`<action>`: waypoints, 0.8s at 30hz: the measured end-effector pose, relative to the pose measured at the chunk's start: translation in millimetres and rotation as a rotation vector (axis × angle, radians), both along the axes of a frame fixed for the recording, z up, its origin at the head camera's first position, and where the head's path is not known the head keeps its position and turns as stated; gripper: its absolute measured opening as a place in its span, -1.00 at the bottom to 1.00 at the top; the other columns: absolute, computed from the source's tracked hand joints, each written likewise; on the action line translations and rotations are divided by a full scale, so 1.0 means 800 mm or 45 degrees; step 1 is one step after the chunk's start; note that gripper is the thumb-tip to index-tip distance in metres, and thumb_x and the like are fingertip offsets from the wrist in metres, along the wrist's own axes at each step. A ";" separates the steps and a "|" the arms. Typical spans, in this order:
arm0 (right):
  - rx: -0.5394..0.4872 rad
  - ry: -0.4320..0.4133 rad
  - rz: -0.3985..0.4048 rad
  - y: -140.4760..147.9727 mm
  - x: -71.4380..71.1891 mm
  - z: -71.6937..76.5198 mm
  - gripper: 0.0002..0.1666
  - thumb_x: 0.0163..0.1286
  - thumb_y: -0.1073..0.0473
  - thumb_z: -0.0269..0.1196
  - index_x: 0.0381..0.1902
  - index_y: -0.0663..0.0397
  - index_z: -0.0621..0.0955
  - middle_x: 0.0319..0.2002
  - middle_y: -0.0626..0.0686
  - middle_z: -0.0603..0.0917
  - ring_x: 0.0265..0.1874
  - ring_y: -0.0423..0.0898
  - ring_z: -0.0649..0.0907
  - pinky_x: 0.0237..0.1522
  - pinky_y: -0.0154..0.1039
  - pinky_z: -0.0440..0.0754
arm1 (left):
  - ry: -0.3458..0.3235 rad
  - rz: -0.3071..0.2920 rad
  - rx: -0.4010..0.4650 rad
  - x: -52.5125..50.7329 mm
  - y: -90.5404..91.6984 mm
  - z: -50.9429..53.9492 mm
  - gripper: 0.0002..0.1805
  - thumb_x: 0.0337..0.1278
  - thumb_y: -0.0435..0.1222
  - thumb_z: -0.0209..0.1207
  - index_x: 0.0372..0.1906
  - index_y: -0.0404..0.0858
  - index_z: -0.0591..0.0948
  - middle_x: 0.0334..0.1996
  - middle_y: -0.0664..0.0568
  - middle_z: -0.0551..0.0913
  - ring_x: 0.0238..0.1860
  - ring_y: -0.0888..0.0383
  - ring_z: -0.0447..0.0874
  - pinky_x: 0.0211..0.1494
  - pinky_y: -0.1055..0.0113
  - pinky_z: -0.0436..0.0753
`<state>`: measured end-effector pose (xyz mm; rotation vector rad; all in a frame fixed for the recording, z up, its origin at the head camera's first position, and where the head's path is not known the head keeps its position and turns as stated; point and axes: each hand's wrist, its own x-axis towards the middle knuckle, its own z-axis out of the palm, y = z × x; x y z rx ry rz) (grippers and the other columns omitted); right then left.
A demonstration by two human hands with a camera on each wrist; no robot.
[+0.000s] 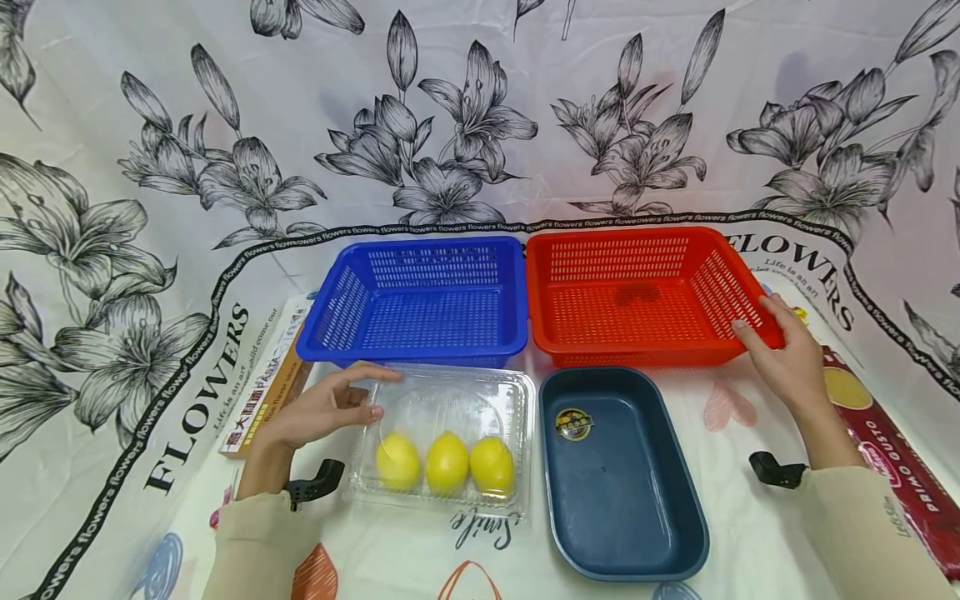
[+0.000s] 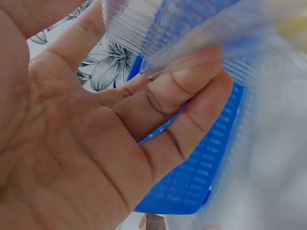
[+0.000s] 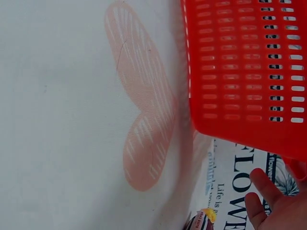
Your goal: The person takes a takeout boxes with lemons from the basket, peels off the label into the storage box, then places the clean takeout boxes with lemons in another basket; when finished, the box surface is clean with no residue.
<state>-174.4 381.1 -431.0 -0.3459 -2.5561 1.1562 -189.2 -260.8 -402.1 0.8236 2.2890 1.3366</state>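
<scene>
Three lemons [image 1: 447,463] lie in a row inside a clear plastic box [image 1: 442,400], in front of the blue basket. My left hand [image 1: 326,408] holds the box at its upper left corner, index finger along the far edge and thumb at the side. In the left wrist view, fingers [image 2: 192,81] bend against the clear plastic. My right hand [image 1: 783,358] grips the near right corner of the red basket [image 1: 630,354], thumb over the rim. The right wrist view shows some of its fingers [image 3: 264,184] beside the basket corner.
A blue basket [image 1: 412,354] stands left of the red one. A dark blue tray [image 1: 615,500] lies right of the box. At the far left is a pasta box [image 1: 266,392]; a dark red packet [image 1: 892,450] lies at the right. A flowered cloth [image 1: 450,150] hangs behind.
</scene>
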 end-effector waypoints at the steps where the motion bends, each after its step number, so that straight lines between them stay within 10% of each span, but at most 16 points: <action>1: -0.001 0.000 -0.002 0.000 0.000 0.000 -0.18 0.53 -0.17 0.09 0.62 -0.07 0.18 0.66 0.00 0.04 0.55 0.31 0.23 0.40 0.33 0.30 | 0.018 0.000 0.004 0.000 0.000 0.001 -0.49 0.37 -0.35 0.23 0.37 -0.12 0.51 0.37 -0.03 0.43 -0.31 0.17 0.64 0.04 0.41 0.64; 7: -0.001 0.015 -0.004 0.001 0.000 -0.001 -0.19 0.52 -0.15 0.10 0.61 -0.06 0.18 0.66 0.02 0.05 0.55 0.30 0.23 0.40 0.32 0.29 | 0.078 -0.014 0.040 0.001 0.000 0.004 -0.50 0.36 -0.39 0.22 0.36 -0.17 0.51 0.33 -0.06 0.43 -0.43 0.02 0.56 0.32 0.55 0.42; 24: -0.016 0.055 0.011 0.000 0.002 0.001 -0.17 0.51 -0.17 0.12 0.60 0.01 0.22 0.64 0.07 0.09 0.61 0.22 0.12 0.57 0.16 0.11 | 0.078 -0.106 0.228 0.009 -0.003 0.025 -0.49 0.28 -0.59 0.14 0.34 -0.43 0.45 0.37 0.08 0.40 -0.25 0.22 0.62 -0.19 0.37 0.65</action>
